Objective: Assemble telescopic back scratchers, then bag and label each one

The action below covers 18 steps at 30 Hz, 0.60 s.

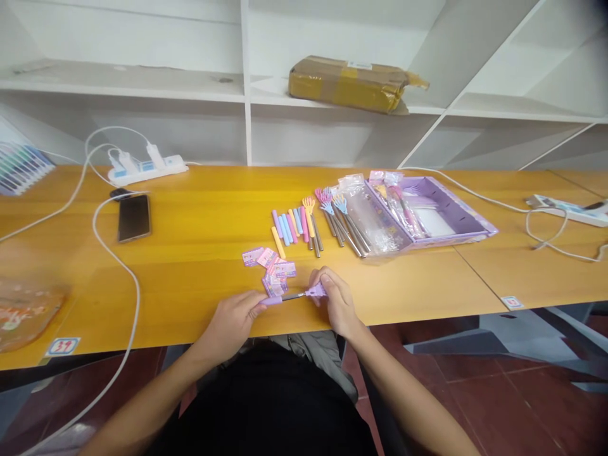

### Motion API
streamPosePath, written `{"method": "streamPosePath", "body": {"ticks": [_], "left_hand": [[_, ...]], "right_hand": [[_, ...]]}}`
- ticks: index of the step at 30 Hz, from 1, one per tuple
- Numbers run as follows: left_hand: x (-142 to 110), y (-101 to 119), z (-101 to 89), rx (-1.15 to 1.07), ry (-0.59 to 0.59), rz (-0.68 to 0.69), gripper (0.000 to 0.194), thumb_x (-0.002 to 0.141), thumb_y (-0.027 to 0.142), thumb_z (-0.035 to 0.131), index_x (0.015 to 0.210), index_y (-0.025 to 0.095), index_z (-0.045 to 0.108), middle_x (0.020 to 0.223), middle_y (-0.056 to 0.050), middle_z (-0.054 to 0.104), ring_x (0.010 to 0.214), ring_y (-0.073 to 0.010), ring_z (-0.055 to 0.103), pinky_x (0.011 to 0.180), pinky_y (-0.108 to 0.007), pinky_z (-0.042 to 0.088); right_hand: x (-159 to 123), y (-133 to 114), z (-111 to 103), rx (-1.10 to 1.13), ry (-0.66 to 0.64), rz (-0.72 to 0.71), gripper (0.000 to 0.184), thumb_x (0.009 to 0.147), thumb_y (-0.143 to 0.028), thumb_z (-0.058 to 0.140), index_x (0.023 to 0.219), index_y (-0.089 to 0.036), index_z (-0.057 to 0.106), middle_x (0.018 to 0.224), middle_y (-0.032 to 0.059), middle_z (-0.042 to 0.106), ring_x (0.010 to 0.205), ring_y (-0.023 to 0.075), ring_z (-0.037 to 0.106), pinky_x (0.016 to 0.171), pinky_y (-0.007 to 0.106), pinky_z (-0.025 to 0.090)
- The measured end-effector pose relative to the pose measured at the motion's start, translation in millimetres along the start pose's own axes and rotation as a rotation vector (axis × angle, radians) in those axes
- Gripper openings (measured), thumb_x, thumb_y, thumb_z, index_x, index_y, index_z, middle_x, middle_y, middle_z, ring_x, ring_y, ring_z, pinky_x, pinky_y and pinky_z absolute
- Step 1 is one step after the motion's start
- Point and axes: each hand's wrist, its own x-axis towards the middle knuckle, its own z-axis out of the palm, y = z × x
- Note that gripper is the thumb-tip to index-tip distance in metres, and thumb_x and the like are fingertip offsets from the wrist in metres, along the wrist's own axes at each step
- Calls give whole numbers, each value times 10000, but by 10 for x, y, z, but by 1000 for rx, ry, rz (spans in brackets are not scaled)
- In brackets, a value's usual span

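Between my two hands a back scratcher with a metal rod lies level above the table's front edge. My left hand is closed round its purple handle, and my right hand grips the purple claw head. Just beyond are several small printed cards in a loose pile. Behind them lies a row of pastel handles in purple, blue, yellow and pink. To their right rest several metal rods with hand-shaped heads in yellow, pink and blue.
A purple box with clear plastic bags stands at the right. A phone, a power strip and a white cable are at the left. A taped parcel sits on the shelf.
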Motion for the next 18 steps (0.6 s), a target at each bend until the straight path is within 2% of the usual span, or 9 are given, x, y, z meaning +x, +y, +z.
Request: {"method": "streamPosePath", "body": {"ticks": [2,4,6,8,9,12,15,18], "left_hand": [[37,50,-43,-37,-45,-27,364,1117,445,429,1182,266,739,1113,-28,792,1013,-220,727,894,-320,531],[72,97,-106,-80,-78,-57,374,1119,462,414,1114,264,731,1062,-15,785,978,-214,719,867,-311,523],[91,124,-182,-106,-89,-86,408,1123,483,384,1035,253,709,980,-6,766,914,-205,706,825,-302,513],[80,129,-260,-100,-91,-108,440,1127,501,359,978,244,685,909,2,739,859,-197,689,789,-295,501],[63,125,-294,-84,-98,-116,449,1128,510,356,964,242,678,886,5,729,839,-194,684,775,-293,496],[-24,105,-356,-14,-147,-97,415,1121,527,397,1054,258,705,998,0,764,920,-201,707,819,-297,510],[-123,91,-339,162,-123,-2,380,1105,522,460,1269,278,701,1222,-34,768,1091,-231,710,943,-334,520],[-188,105,-274,427,-62,125,383,1130,438,411,1274,238,705,1161,-70,769,1012,-245,708,920,-380,522]], "right_hand": [[49,-41,-114,-134,-37,-28,450,1122,-517,427,823,-230,603,656,-9,561,581,175,516,604,319,402],[120,-159,-252,-335,-98,-96,437,1113,-530,440,902,-222,667,784,34,661,698,205,599,677,335,452],[188,-316,-377,-543,-188,-172,338,1064,-532,567,1123,-230,708,978,73,732,842,244,656,761,361,495],[223,-441,-460,-704,-279,-249,406,998,-484,707,1333,-259,658,1112,90,743,918,268,679,808,386,524],[224,-475,-481,-770,-313,-299,417,990,-442,729,1361,-269,647,1127,93,741,925,271,682,816,392,531],[168,-456,-472,-954,-372,-485,195,1061,-265,603,1234,-251,693,1021,87,730,870,251,669,788,378,519],[73,-368,-401,-1159,-405,-623,224,1070,-125,497,1154,-205,688,912,79,696,783,229,628,726,359,474],[-10,-336,-311,-1312,-380,-720,242,1068,-99,484,1241,-150,646,946,94,701,791,234,616,715,369,448]]}}
